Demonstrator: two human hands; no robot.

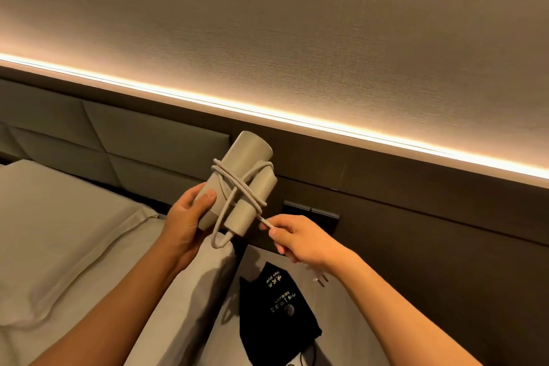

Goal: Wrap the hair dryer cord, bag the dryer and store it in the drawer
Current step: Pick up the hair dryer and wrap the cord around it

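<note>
Left hand grips the hair dryer from the left side, thumb pressed on the barrel, fingers closed behind it. Right hand is pinched shut on the cord just below-right of the dryer's folded handle, pulling the strand taut. Plug dangles under the right wrist, blurred.

Dryer is held in the air in front of the headboard wall, above the gap between bed and table. It is matte beige-grey, with a cylindrical barrel tilted up-right and the handle folded against it. Cord is the same colour, crossing over barrel and handle in several turns, with one loose loop hanging off the bottom.

Black drawstring bag lies flat on the table below the hands, with gold print that includes "Hair Dryer". Pillow on the bed at left. Dark switch panel on the wall behind the right hand. LED strip runs diagonally across above.
</note>
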